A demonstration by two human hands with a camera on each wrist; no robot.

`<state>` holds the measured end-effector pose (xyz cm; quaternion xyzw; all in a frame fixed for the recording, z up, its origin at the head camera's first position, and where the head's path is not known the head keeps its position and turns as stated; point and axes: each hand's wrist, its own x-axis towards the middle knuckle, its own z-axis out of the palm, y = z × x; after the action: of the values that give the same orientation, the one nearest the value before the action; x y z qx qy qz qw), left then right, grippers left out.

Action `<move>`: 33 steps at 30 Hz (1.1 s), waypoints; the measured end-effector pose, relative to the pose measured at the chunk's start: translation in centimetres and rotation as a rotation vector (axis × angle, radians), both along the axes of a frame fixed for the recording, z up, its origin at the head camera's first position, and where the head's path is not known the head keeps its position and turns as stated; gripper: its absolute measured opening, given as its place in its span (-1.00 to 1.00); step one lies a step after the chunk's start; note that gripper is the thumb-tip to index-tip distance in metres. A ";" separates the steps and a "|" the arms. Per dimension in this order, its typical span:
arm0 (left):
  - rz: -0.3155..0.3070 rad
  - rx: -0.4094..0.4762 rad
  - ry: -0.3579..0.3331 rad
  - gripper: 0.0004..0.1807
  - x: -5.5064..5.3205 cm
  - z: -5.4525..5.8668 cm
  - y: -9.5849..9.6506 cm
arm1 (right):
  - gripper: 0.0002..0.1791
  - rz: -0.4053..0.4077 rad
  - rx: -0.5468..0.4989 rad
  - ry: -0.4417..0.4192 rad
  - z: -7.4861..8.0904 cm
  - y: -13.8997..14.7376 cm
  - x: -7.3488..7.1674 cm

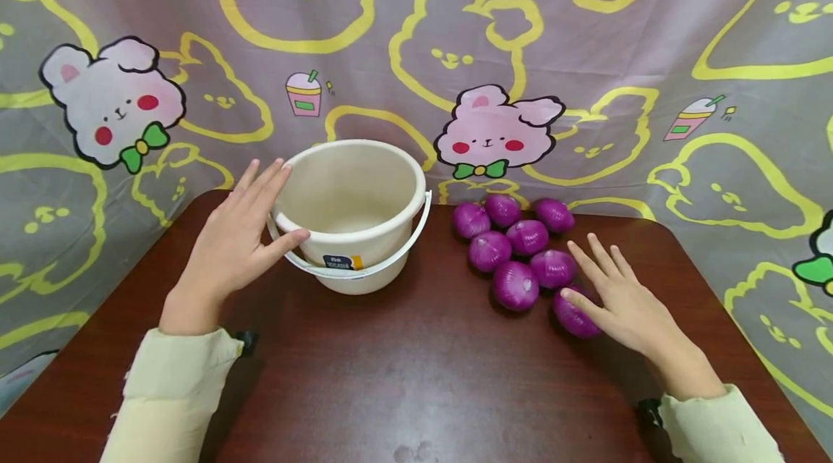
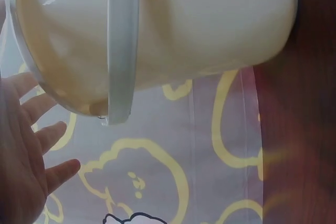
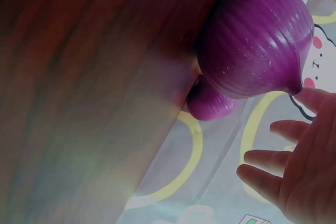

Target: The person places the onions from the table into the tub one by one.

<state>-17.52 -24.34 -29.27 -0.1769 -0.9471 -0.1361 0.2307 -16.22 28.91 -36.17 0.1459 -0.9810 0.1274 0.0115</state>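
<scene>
A cream plastic bucket [image 1: 364, 253] stands upright on the table, its white handle [image 2: 123, 45] hanging down at the front. Beside its left rim is my left hand [image 1: 237, 239], fingers spread; in the left wrist view the fingers [image 2: 50, 136] lie near the rim without curling round it. Several purple onions [image 1: 527, 237] sit in a group to the right of the bucket. My right hand [image 1: 628, 307] hovers with spread fingers by the nearest onion [image 1: 573, 315], which it partly covers. A large onion [image 3: 254, 40] fills the upper right wrist view, close to the fingertips; contact is unclear.
The dark brown wooden table [image 1: 390, 376] meets a patterned curtain [image 1: 416, 72] at the back and sides. Between the bucket and the onions runs a strip of bare tabletop. Light glares off the table's front.
</scene>
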 end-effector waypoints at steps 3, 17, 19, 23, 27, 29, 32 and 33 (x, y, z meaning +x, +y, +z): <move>-0.002 -0.008 -0.008 -0.04 0.0 0.0 0.4 | -0.08 0.011 -0.015 -0.013 -0.1 0.0 0.1; 0.033 -0.018 -0.114 0.06 0.2 0.0 1.6 | -0.05 0.060 -0.072 -0.053 -0.5 -0.1 0.3; 0.039 -0.012 -0.128 0.07 0.3 -0.1 1.7 | -0.05 0.066 -0.070 -0.058 -0.5 -0.2 0.3; 0.042 0.003 -0.137 0.07 0.4 -0.2 1.7 | -0.03 0.082 -0.074 -0.067 -0.6 -0.2 0.3; 0.042 0.010 -0.134 0.08 0.3 -0.2 1.8 | -0.01 0.101 -0.078 -0.059 -0.6 -0.3 0.3; 0.045 0.011 -0.132 0.08 0.3 -0.3 1.8 | -0.01 0.107 -0.079 -0.057 -0.6 -0.4 0.4; 0.048 0.016 -0.128 0.08 0.3 -0.3 1.8 | -0.01 0.110 -0.081 -0.062 -0.7 -0.6 0.4; 0.047 0.019 -0.126 0.08 0.3 -0.4 1.8 | 0.00 0.109 -0.080 -0.066 -0.7 -0.6 0.4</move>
<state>-17.27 -22.50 -29.65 -0.1433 -0.9624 -0.1503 0.1751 -15.85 28.33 -36.88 0.1943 -0.9655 0.1719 -0.0221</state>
